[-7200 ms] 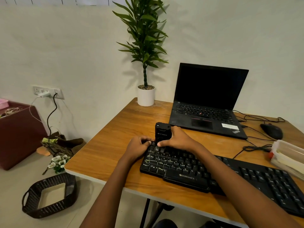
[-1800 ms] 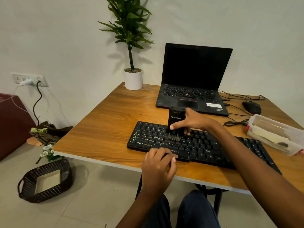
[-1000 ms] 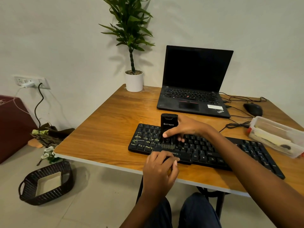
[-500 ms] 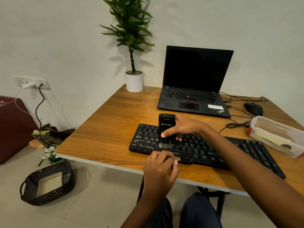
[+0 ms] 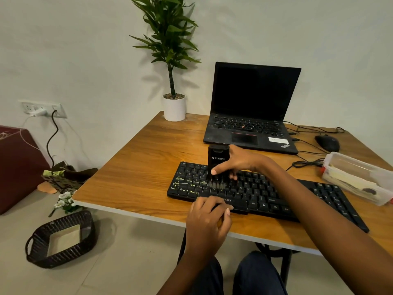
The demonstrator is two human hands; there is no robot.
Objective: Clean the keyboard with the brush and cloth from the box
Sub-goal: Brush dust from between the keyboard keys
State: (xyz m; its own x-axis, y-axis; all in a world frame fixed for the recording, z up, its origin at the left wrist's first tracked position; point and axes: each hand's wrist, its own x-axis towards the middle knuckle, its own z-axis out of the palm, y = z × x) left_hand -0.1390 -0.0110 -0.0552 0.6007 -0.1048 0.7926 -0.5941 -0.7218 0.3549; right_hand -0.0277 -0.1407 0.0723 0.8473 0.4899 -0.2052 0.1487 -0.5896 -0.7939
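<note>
Two bare forearms are seen from above, with no sleeves, watch, rings or bracelets visible on either. The left hand [image 5: 207,218] and the right hand [image 5: 238,161] are uncovered, and short, plain fingernails can be made out on the fingers. Both legs are clad in dark blue trousers [image 5: 255,275], shown at the bottom edge; the fabric appears to be denim.

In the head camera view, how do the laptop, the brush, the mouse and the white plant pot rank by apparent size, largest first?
1. laptop
2. white plant pot
3. brush, close to the pot; it is nearer the camera, so unsure
4. mouse
</note>
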